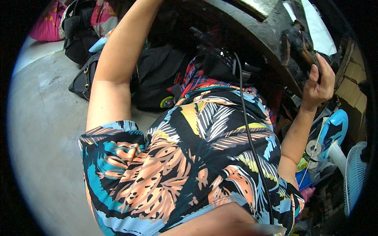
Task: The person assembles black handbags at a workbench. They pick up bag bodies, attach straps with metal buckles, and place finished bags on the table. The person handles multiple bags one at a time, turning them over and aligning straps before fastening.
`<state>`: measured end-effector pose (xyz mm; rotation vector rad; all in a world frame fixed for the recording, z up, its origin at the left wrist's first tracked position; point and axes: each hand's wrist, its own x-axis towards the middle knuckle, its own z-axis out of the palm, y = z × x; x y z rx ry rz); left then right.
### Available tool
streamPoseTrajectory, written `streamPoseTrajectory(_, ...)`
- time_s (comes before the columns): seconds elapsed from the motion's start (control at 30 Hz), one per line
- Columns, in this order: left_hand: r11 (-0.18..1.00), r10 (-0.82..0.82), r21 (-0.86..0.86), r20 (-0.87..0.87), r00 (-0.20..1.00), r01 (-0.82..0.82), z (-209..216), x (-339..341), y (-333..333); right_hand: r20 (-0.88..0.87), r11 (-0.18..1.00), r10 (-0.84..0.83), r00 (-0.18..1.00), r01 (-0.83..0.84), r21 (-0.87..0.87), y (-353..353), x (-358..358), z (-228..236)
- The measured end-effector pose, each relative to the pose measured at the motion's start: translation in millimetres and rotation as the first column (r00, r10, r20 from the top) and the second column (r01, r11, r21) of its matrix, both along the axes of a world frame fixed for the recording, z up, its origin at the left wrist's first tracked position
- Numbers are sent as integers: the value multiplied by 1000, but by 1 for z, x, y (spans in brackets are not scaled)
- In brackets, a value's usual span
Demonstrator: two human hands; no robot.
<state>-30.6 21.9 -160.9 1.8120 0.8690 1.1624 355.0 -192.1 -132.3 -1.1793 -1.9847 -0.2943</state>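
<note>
My left arm (118, 59) reaches up past the top edge, so my left hand is out of the picture. At the upper right my right hand (321, 84) is raised beside a dark worn machine part (301, 49) at the end of the table (271, 59). Its thumb and fingers are bent around a narrow dark edge, which is too shadowed to name. A white sheet (319, 29), perhaps cloth or paper, lies just beyond the fingers. A black cable (246, 118) runs down over my patterned shirt (204, 157).
Black bags (157, 74) and a pink bag (47, 21) lie on the grey floor (47, 137) to the left. To the right stand a pale fan (355, 173), a light blue plastic thing (334, 126), a white roll (313, 148) and cardboard (352, 86).
</note>
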Motion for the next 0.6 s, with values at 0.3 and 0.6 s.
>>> streamPoseTrajectory(0.3, 979, 137, 185, -293, 946, -84, 22, 3, -22, -92, 1000, 16, 996, -17, -10, -42, -30, 8)
streamPoseTrajectory(0.6, 947, 204, 316, -472, 857, -52, 57, 19, -32, -427, 987, 91, 900, -139, -81, -53, -30, 19)
